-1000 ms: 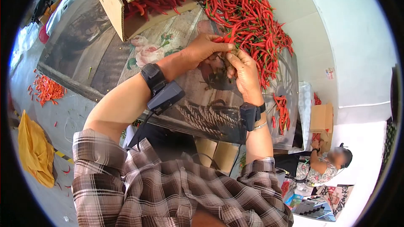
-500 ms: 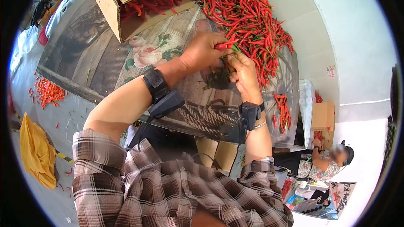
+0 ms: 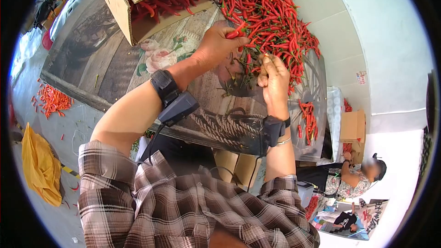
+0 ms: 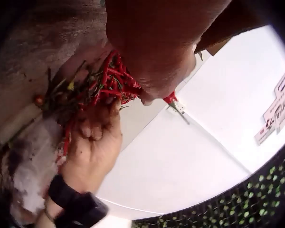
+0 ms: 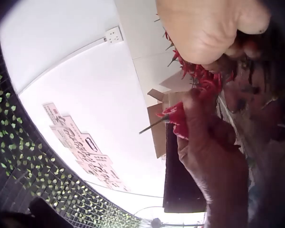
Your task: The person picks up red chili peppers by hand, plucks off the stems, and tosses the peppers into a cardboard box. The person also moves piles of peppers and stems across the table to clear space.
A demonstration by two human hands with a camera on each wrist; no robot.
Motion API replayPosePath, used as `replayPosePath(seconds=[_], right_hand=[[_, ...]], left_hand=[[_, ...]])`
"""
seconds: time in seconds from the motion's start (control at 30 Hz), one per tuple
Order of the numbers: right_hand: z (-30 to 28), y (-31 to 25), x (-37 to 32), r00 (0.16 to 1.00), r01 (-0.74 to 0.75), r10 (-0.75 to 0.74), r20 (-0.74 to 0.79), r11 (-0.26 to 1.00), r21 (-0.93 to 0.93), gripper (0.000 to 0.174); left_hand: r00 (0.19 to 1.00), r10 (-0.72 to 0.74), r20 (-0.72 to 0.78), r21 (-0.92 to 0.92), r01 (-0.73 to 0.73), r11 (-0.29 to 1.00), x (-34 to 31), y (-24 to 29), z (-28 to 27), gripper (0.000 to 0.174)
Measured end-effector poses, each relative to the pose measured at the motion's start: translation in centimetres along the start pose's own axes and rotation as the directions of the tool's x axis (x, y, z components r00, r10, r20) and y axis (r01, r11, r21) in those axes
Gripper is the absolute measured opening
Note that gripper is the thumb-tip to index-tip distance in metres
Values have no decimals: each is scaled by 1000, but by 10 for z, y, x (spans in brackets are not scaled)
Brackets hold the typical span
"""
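Several red chilies (image 3: 236, 32) are gripped in my left hand (image 3: 218, 46), over the table beside the big chili pile (image 3: 271, 16). In the right wrist view the left hand (image 5: 211, 152) has its fingers curled round red chilies (image 5: 178, 118), and a green stem sticks out. My right hand (image 3: 276, 80) is at the pile's near edge, apart from the left, its fingers curled and thumb close to them. The left wrist view shows the right hand (image 4: 92, 147) palm-on beside chilies and loose stems (image 4: 61, 90); I make out nothing held in it.
A cardboard box (image 3: 117, 9) holding chilies stands at the table's far left. A small row of chilies (image 3: 308, 121) lies right of the right wrist. Red pieces (image 3: 53, 98) and a yellow bag (image 3: 39, 165) are on the floor. Another person (image 3: 351, 181) is at the right.
The hands have moved apart: the left with its chilies a little up and left, the right a little right and down. Earlier they met at the chilies' stem ends.
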State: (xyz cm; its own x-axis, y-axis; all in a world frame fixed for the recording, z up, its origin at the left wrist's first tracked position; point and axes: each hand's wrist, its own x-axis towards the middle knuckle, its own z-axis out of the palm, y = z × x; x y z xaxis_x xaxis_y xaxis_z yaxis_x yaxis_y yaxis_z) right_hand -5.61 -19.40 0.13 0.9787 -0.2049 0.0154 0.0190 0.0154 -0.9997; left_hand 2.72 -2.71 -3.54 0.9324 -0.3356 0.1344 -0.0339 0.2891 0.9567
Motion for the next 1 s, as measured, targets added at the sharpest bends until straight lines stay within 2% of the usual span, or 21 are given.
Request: replayPosePath(seconds=[0.07, 0.13, 0.2, 0.27, 0.33, 0.4, 0.53, 0.6, 0.63, 0.7, 0.73, 0.8, 0.83, 0.9, 0.93, 1.0], right_hand=[[10, -2, -5, 998, 62, -62, -4, 998, -11, 16], [23, -8, -12, 980, 196, -194, 36, 940, -278, 17], [28, -11, -16, 985, 172, -170, 31, 950, -262, 16], [31, -10, -14, 972, 234, -224, 70, 923, -306, 14], [33, -10, -14, 973, 229, -228, 43, 914, -334, 12], [29, -6, -11, 961, 266, -272, 46, 872, -411, 13], [30, -1, -10, 935, 336, -351, 51, 832, -442, 15], [33, -2, -12, 882, 407, -468, 60, 689, -600, 16], [32, -3, -12, 882, 406, -468, 59, 689, -600, 16], [31, -3, -13, 850, 427, -518, 90, 580, -694, 18], [29, -2, -12, 850, 427, -519, 90, 580, -694, 18], [22, 3, -8, 899, 384, -435, 51, 727, -570, 20], [19, 3, -8, 899, 384, -435, 51, 727, -570, 20], [16, 3, -9, 989, 143, -151, -11, 960, -241, 20], [17, 3, -10, 989, 143, -150, -11, 960, -241, 20], [18, -1, -15, 999, -32, 31, -35, 999, -27, 22]], left_hand=[[999, -27, 33, 68, 24, 997, -3, -4, 1, 22], [995, -60, 76, 137, 49, 989, -10, 0, 6, 21], [973, -155, 171, 199, 120, 973, -18, 10, 9, 23], [970, -158, 184, 215, 117, 970, -18, 6, 10, 21], [967, -163, 195, 231, 116, 966, -18, 2, 10, 21], [975, -72, 209, 328, 0, 945, -17, -2, 11, 20], [972, -54, 230, 421, -50, 906, -14, -7, 10, 19], [956, 123, 266, 533, -252, 808, -13, -12, 9, 17], [956, 123, 267, 533, -253, 808, -13, -16, 10, 17], [869, 382, 314, 578, -494, 650, -14, -19, 11, 19], [869, 383, 314, 577, -495, 650, -14, -19, 11, 19], [844, 407, 350, 550, -537, 640, -14, -20, 11, 21], [844, 407, 350, 549, -537, 640, -14, -21, 11, 21], [807, 448, 385, 533, -590, 607, -13, -22, 11, 17], [807, 448, 384, 533, -590, 607, -14, -22, 11, 17], [810, 431, 397, 534, -586, 609, -15, -24, 12, 15]])
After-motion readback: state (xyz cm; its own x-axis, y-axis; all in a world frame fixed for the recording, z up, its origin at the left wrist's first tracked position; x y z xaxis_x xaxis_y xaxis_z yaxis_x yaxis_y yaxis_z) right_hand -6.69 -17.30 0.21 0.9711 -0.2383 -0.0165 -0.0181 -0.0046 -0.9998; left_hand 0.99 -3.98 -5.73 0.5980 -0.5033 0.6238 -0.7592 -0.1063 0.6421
